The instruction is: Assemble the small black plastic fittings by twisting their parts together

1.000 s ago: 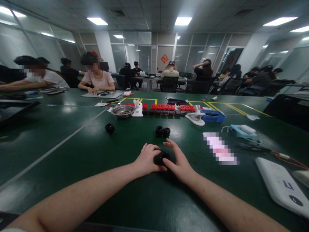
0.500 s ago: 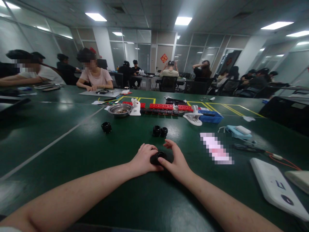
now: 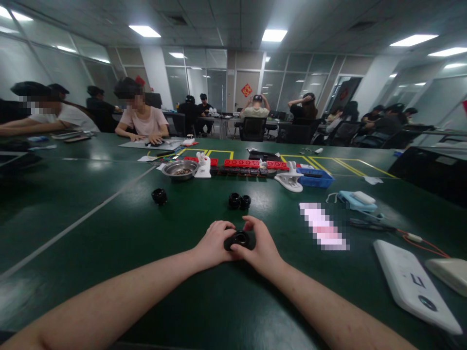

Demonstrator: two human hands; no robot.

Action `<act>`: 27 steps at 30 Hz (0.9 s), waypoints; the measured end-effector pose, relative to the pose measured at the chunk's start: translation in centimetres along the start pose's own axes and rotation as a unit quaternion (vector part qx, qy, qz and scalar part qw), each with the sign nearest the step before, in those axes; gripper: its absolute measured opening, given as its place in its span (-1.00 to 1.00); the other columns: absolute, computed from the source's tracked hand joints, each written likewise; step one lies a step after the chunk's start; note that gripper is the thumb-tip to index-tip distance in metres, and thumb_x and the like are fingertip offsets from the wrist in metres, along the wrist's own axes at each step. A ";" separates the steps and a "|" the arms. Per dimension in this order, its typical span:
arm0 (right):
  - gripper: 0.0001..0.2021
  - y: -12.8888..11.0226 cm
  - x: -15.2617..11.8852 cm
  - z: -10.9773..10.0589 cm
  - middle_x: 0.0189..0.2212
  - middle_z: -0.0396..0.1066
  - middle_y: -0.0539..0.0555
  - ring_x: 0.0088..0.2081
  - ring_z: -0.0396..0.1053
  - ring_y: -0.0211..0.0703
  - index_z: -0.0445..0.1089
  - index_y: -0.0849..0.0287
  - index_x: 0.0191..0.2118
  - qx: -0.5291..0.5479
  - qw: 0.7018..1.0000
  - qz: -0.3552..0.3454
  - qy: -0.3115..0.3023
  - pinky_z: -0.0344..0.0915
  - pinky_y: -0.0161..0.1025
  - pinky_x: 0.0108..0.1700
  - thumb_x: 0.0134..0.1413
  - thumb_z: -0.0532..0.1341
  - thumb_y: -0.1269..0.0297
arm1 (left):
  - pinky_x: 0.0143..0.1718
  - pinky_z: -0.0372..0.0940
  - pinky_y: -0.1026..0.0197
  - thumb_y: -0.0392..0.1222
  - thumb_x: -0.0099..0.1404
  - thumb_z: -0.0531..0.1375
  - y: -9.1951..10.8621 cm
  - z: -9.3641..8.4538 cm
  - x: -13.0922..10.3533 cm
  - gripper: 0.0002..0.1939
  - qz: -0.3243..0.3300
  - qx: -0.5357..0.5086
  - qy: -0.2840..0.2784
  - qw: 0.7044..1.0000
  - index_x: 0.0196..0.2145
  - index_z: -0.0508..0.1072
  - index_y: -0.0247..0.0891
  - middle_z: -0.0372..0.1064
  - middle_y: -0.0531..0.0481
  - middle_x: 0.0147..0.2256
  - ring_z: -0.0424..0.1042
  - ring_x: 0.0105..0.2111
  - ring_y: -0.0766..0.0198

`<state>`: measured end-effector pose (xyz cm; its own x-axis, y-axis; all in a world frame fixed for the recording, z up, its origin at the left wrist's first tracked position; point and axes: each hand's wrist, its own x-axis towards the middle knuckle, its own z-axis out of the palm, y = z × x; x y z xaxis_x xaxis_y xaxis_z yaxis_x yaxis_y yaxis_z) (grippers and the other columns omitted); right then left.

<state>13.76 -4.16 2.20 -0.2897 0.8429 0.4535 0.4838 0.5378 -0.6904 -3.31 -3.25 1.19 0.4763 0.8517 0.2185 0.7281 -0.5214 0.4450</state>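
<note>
A black lens-like cylinder [image 3: 241, 237] sits between my two hands at the front middle of the green table, its round opening facing up. My left hand [image 3: 216, 243] is wrapped round its left side, fingers over the far edge. Against its near right side rests the thumb of my right hand [image 3: 263, 247], with the index finger curled close to the far rim. My palms hide the lower part of the cylinder. Beyond my hands stand two similar black pieces side by side, a larger black piece [image 3: 234, 201] and a smaller black piece [image 3: 245, 201]. Another black piece [image 3: 159, 196] stands farther left.
Behind are a metal bowl [image 3: 180, 171] of small parts, white clamps [image 3: 290, 180], red blocks [image 3: 241, 163] and a blue tray [image 3: 316, 179]. To the right lie a blurred-out pink item [image 3: 323, 227], cables and a white device [image 3: 416, 284]. Other people sit at tables around.
My right index finger and thumb have closed in around the cylinder, and its opening shows more plainly. The left hand keeps its hold. The whole view has shifted slightly.
</note>
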 end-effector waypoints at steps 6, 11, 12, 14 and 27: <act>-0.41 0.0 -0.3 -0.2 -0.08 0.23 0.13 -0.03 0.20 -0.05 -0.01 0.11 0.06 0.059 0.995 -0.052 -0.057 0.11 -0.01 0.03 -0.20 0.07 0.50 | -0.05 0.11 0.02 0.08 -0.08 0.27 0.2 -0.1 0.0 -0.54 -0.002 -0.004 0.006 1.000 -0.23 0.41 -0.19 0.23 -0.06 -0.14 0.18 -0.11 0.06; -0.46 0.4 -0.3 0.2 -0.20 0.24 0.14 -0.13 0.23 0.02 0.07 0.16 -0.01 0.001 1.000 -0.005 0.006 0.19 0.01 -0.08 -0.18 0.22 0.29 | -0.06 0.11 0.02 0.06 -0.08 0.27 0.1 -0.1 0.0 -0.57 -0.003 0.000 0.002 1.000 -0.26 0.42 -0.22 0.23 -0.08 -0.13 0.18 -0.10 0.05; -0.49 0.4 -0.2 0.3 -0.25 0.26 0.12 -0.17 0.25 0.00 0.10 0.16 -0.04 -0.004 1.000 0.006 0.009 0.22 0.00 -0.11 -0.18 0.23 0.28 | -0.06 0.12 0.02 0.06 -0.08 0.27 0.1 -0.1 0.0 -0.56 -0.005 0.000 0.003 1.000 -0.26 0.42 -0.22 0.23 -0.08 -0.14 0.18 -0.11 0.05; -0.54 0.5 -0.1 0.4 -0.29 0.27 0.09 -0.21 0.27 -0.03 0.12 0.14 -0.06 0.005 1.000 0.014 -0.001 0.23 -0.03 -0.13 -0.16 0.20 0.32 | -0.07 0.12 0.02 0.06 -0.07 0.26 0.2 -0.1 0.0 -0.55 -0.005 -0.003 0.003 1.000 -0.24 0.41 -0.22 0.23 -0.08 -0.15 0.18 -0.11 0.06; -0.54 0.4 -0.4 0.6 -0.29 0.29 0.10 -0.21 0.27 -0.01 0.14 0.15 -0.06 -0.010 1.000 0.021 -0.001 0.23 -0.01 -0.14 -0.16 0.21 0.27 | -0.05 0.11 0.01 0.08 -0.05 0.24 0.3 -0.2 -0.1 -0.57 -0.009 -0.005 0.004 1.000 -0.24 0.40 -0.19 0.23 -0.06 -0.14 0.18 -0.11 0.06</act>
<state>13.62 -4.23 1.42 -0.2694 0.8651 0.4231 0.5124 0.5008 -0.6976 -3.22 -3.46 1.53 0.4594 0.8609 0.2185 0.7312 -0.5062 0.4573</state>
